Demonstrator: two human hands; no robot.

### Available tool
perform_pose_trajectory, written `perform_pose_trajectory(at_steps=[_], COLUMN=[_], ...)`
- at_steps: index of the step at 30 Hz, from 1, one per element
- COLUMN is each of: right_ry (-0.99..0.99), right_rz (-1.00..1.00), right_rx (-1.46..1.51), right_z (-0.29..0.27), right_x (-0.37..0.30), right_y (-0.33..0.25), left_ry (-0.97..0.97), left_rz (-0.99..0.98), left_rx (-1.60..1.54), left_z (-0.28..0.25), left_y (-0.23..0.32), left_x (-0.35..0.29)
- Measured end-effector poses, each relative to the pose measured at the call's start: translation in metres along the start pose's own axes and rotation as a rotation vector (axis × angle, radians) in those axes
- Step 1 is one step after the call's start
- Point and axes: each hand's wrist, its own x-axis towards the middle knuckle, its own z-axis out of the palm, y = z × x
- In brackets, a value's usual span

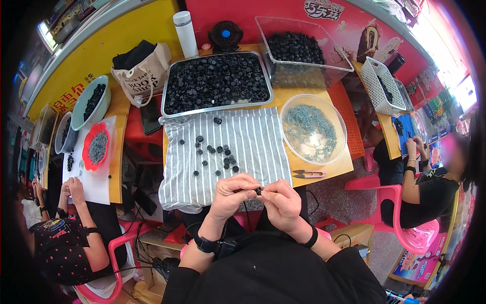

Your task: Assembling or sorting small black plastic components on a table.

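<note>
A small black round plastic part [258, 191] was pinched between the fingertips of both hands, just above the near edge of the table. The left hand [232, 192] curled around it from one side, thumb and forefinger closed narrowly on it, and the right hand [282, 197] met it from the other with its fingertips pressed to the same piece. Each wrist wore a black band (the left one looked like a watch).

Directly beyond the hands lay a grey-and-white striped cloth [248, 144] draped over the table's front edge, with a scatter of loose black round parts [215, 152] on its middle. To the right of the cloth, on the yellow tabletop [329, 167], lay a small pair of pink-handled thread snips [308, 174], and behind them stood a clear round plastic bowl of fine grey-blue wire pieces [313, 129].

Behind the cloth sat a rectangular metal tray heaped with black parts [216, 82], and to its right a clear plastic box [304, 50] holding more of them. A white cylindrical bottle [185, 33] and a small black desk fan [225, 34] stood at the back edge.

On either side another person sat on a pink plastic chair, one at the left table [71, 238] and one at the right [430, 187], each with their hands at their own work.
</note>
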Motion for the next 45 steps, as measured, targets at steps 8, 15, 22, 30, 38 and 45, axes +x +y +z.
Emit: perform_pose_trajectory(at_steps=[8,15,22,30,38,45], right_ry=[0.008,-0.018,-0.12,-0.195,-0.183,-0.243], right_rz=[-0.006,0.085,0.153,0.114,0.118,0.0], right_rx=[-0.014,0.028,0.095,0.128,0.074,-0.054], right_z=[0.002,0.001,-0.002,-0.001,0.0,-0.009], right_x=[-0.001,0.001,0.003,0.006,0.013,0.028], right_y=[0.003,0.008,0.019,0.03,0.026,0.014], left_ry=[0.011,0.025,0.07,0.12,0.136,0.183], left_rz=[-0.018,-0.045,-0.063,-0.093,-0.086,-0.186], left_rx=[-0.098,-0.24,-0.276,-0.313,-0.319,-0.399], left_z=[0.002,0.003,0.006,0.008,0.008,0.015], left_y=[-0.003,-0.007,-0.006,-0.012,-0.015,-0.005], left_x=[0.0,-0.003,-0.004,-0.006,-0.003,0.002])
